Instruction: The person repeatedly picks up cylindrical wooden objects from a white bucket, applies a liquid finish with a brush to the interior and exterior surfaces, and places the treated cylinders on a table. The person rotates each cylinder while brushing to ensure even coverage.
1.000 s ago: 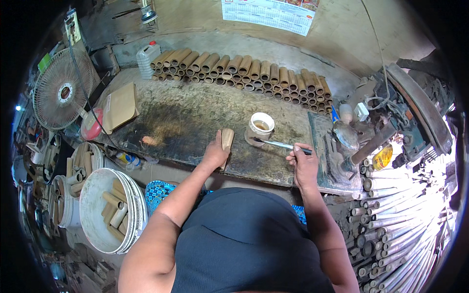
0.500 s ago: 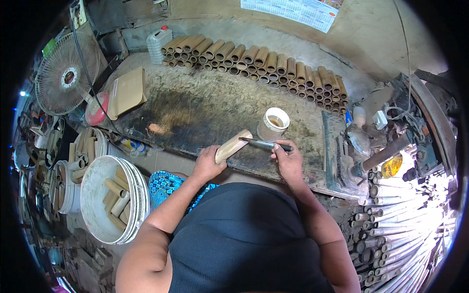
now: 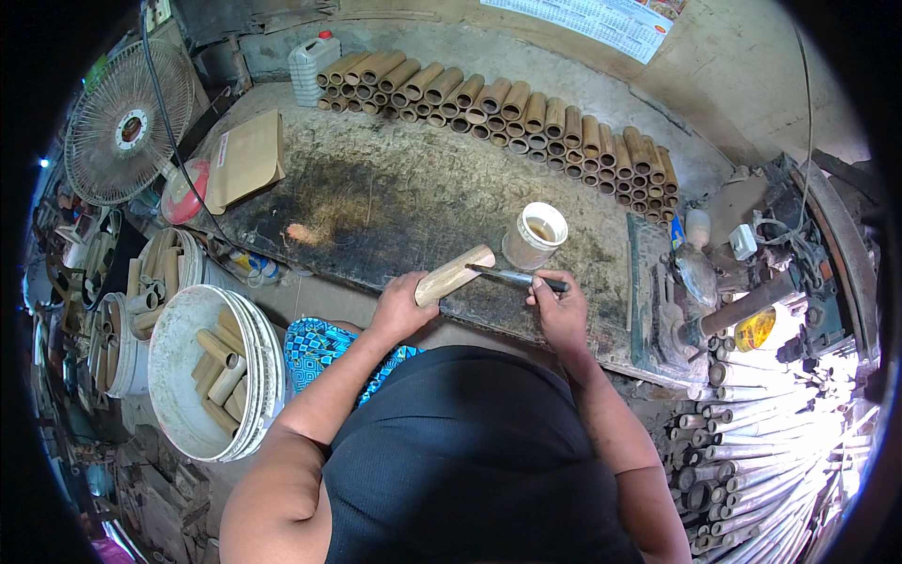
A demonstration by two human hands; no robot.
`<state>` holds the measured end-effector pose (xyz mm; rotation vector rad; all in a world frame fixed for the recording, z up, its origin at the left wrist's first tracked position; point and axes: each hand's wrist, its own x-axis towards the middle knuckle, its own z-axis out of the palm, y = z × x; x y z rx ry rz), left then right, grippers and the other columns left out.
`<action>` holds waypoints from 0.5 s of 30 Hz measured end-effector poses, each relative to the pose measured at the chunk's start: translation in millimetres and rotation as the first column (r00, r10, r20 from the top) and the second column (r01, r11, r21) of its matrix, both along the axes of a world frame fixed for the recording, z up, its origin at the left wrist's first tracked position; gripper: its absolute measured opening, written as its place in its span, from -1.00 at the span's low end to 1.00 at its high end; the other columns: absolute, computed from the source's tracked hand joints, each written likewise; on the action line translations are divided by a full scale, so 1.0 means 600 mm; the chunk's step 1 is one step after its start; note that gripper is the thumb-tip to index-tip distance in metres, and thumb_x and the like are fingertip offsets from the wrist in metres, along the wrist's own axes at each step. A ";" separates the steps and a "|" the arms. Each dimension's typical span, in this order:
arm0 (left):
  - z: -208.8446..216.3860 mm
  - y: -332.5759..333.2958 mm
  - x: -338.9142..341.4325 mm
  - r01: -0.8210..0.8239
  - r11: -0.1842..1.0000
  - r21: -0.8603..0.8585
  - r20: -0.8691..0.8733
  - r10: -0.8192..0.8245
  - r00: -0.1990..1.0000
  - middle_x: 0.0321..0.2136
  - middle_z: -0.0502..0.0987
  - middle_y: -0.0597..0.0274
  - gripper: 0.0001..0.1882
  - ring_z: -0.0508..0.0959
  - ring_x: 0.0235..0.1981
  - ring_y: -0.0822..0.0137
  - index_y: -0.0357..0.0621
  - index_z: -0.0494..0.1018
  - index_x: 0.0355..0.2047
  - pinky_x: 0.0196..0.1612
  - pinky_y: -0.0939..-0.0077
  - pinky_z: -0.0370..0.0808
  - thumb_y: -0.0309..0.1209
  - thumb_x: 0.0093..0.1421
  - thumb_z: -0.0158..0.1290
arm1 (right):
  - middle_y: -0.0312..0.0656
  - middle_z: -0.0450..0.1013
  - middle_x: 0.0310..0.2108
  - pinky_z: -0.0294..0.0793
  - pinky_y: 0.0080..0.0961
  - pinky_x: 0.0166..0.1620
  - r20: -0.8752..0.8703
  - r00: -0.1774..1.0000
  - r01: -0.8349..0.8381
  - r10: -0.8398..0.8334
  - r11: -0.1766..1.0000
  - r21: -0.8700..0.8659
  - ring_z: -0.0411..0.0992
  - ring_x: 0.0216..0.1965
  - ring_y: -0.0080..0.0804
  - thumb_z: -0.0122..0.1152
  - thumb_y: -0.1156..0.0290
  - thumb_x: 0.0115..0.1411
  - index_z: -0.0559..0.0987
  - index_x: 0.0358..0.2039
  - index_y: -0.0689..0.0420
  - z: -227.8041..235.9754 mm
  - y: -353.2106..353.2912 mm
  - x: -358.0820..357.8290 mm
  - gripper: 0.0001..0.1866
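My left hand [image 3: 404, 308] is wrapped round the near end of a short bamboo tube [image 3: 455, 274], which tilts up and to the right above the front edge of the workbench [image 3: 376, 207]. In my right hand [image 3: 561, 305] is a paintbrush [image 3: 520, 277] with a dark handle, held between thumb and fingers. Its tip touches the tube near the far end. Just beyond the brush, a white plastic tub [image 3: 535, 237] with brownish liquid in it stands on the bench.
Cut bamboo tubes [image 3: 498, 99] are stacked along the back wall. A white bucket [image 3: 169, 376] of bamboo pieces stands at my left, below a fan [image 3: 132, 127]. A bench vise [image 3: 691, 334] is at the right, above long bamboo poles [image 3: 752, 470]. A plastic jug [image 3: 305, 75] stands at the back left.
The view has shifted slightly. Both hands keep their holds, and the brush tip stays near the tube's far end.
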<state>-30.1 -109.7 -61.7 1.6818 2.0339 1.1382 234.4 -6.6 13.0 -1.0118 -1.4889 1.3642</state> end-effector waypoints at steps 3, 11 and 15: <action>0.002 0.001 -0.001 0.001 1.000 -0.017 0.006 -0.001 1.000 -0.08 0.59 -0.14 -0.40 0.55 0.00 -0.15 -0.26 0.49 0.03 0.14 0.07 0.46 -0.31 -0.05 0.30 | -0.25 0.52 -0.34 0.52 -0.65 -0.26 0.016 1.000 -0.007 0.007 1.000 0.014 0.47 -0.37 -0.62 0.21 0.46 0.39 0.54 -0.06 0.24 -0.004 0.001 -0.003 -0.82; 0.008 -0.001 -0.001 0.005 1.000 -0.007 0.022 -0.004 1.000 -0.07 0.59 -0.13 -0.42 0.55 0.01 -0.14 -0.25 0.50 0.02 0.15 0.10 0.46 -0.32 -0.04 0.30 | -0.33 0.51 -0.34 0.46 -0.68 -0.29 0.057 0.998 0.004 -0.006 1.000 0.025 0.45 -0.37 -0.69 0.25 0.49 0.35 0.55 -0.04 0.19 0.008 -0.015 -0.010 -0.80; 0.006 -0.003 -0.001 0.013 1.000 -0.015 0.020 -0.013 1.000 -0.06 0.59 -0.12 -0.41 0.55 0.02 -0.13 -0.27 0.50 0.03 0.16 0.10 0.45 -0.31 -0.03 0.30 | -0.34 0.52 -0.33 0.45 -0.69 -0.29 0.092 0.993 -0.077 0.074 0.997 0.023 0.44 -0.36 -0.71 0.25 0.51 0.35 0.54 -0.04 0.20 0.021 -0.039 -0.018 -0.81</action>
